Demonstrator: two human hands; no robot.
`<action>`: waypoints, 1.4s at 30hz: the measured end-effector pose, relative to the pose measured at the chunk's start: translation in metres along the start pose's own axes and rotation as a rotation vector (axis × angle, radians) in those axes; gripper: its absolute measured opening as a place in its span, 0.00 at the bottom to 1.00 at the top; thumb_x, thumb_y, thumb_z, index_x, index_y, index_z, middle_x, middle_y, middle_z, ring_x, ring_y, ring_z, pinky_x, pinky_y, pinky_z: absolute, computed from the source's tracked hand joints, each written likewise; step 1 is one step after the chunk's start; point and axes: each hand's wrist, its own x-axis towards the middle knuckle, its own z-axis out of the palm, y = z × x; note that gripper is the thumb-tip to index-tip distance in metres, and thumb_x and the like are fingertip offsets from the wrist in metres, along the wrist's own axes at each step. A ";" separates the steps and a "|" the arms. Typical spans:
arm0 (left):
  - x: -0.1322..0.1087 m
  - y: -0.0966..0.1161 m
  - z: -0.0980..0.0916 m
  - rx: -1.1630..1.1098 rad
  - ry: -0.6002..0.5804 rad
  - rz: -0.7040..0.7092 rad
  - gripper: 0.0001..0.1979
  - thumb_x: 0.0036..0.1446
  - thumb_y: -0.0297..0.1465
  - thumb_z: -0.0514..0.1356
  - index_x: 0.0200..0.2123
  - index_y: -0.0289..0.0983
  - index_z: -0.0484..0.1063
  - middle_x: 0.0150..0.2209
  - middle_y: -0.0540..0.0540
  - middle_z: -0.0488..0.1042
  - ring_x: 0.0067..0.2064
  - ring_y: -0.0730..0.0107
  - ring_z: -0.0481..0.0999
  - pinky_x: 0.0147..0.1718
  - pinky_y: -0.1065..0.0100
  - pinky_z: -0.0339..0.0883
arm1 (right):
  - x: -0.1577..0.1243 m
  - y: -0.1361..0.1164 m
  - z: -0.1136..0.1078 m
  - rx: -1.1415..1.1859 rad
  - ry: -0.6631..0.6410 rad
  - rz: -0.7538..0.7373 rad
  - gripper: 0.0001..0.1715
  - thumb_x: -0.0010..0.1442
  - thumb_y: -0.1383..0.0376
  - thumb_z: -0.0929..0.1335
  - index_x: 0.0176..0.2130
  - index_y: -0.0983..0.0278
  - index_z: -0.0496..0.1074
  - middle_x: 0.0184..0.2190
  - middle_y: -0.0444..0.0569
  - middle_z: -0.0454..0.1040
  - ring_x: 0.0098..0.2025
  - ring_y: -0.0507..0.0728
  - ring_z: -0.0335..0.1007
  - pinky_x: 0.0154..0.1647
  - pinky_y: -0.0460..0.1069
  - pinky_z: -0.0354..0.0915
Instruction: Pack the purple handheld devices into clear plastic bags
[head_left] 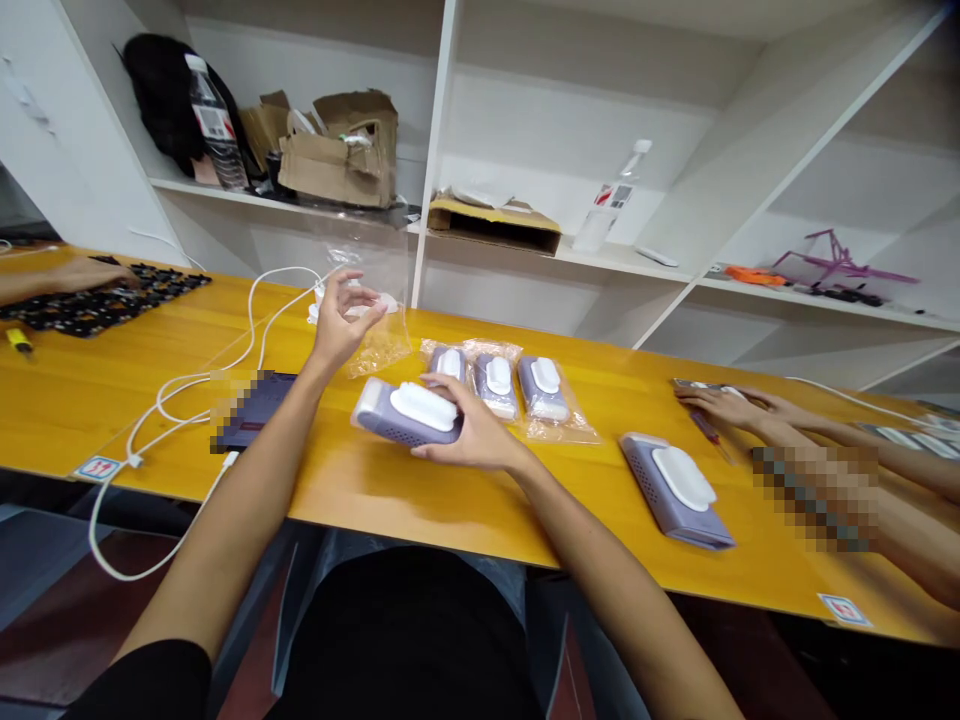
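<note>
The right hand (476, 432) is holding a purple device (401, 420) tight, with its fingers clamped around it above the yellow surface (420, 510). This firm grip is keeping it steady. The left hand (343, 325) is up beside a clear bag (381, 345), fingers almost together; it is hard to tell if they are pinching it. Three bagged devices (499, 388) are lying just behind.
</note>
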 end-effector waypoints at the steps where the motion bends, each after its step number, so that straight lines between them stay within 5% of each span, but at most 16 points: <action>1: -0.002 0.001 0.003 0.079 -0.002 0.050 0.36 0.59 0.48 0.77 0.63 0.45 0.67 0.49 0.43 0.83 0.51 0.56 0.86 0.47 0.57 0.80 | 0.001 -0.001 -0.005 0.034 0.063 -0.036 0.60 0.51 0.49 0.85 0.73 0.54 0.64 0.70 0.58 0.75 0.71 0.70 0.74 0.73 0.67 0.70; 5: -0.014 0.005 0.012 0.369 -0.033 0.242 0.31 0.65 0.48 0.72 0.64 0.44 0.68 0.51 0.41 0.81 0.54 0.53 0.84 0.52 0.52 0.79 | 0.004 0.000 -0.023 0.078 0.378 -0.158 0.57 0.49 0.45 0.86 0.69 0.52 0.67 0.70 0.56 0.74 0.72 0.70 0.73 0.74 0.67 0.70; 9: -0.024 0.004 0.021 0.566 -0.105 0.339 0.29 0.70 0.50 0.67 0.65 0.41 0.69 0.57 0.36 0.81 0.59 0.47 0.82 0.60 0.48 0.75 | 0.004 0.011 -0.039 0.081 0.675 -0.157 0.52 0.52 0.42 0.83 0.66 0.54 0.66 0.62 0.56 0.77 0.63 0.69 0.78 0.65 0.65 0.76; 15: -0.028 0.000 0.026 0.695 -0.174 0.360 0.27 0.73 0.50 0.64 0.66 0.41 0.71 0.63 0.32 0.80 0.65 0.40 0.78 0.62 0.45 0.68 | 0.007 0.025 -0.052 -0.058 0.906 -0.175 0.48 0.53 0.43 0.82 0.63 0.57 0.68 0.58 0.55 0.77 0.60 0.69 0.77 0.65 0.64 0.75; 24: -0.027 -0.004 0.020 0.727 -0.192 0.336 0.24 0.68 0.40 0.67 0.65 0.45 0.74 0.64 0.33 0.79 0.65 0.38 0.76 0.64 0.41 0.58 | 0.005 0.029 -0.057 -0.324 0.811 -0.131 0.47 0.56 0.40 0.81 0.64 0.59 0.71 0.59 0.59 0.81 0.58 0.69 0.80 0.60 0.65 0.78; 31: -0.028 -0.006 0.022 0.716 -0.215 0.328 0.22 0.71 0.41 0.64 0.64 0.44 0.75 0.65 0.31 0.78 0.66 0.36 0.76 0.65 0.38 0.55 | 0.005 0.026 -0.059 -0.354 0.689 -0.031 0.41 0.51 0.42 0.84 0.55 0.61 0.82 0.49 0.55 0.86 0.50 0.69 0.80 0.56 0.67 0.78; 42: -0.038 0.009 0.045 0.704 -0.349 0.457 0.23 0.68 0.34 0.62 0.65 0.42 0.75 0.64 0.31 0.81 0.66 0.38 0.78 0.64 0.38 0.59 | 0.007 0.021 -0.051 -0.356 0.623 -0.032 0.39 0.52 0.50 0.85 0.59 0.60 0.83 0.59 0.58 0.86 0.61 0.71 0.80 0.68 0.70 0.72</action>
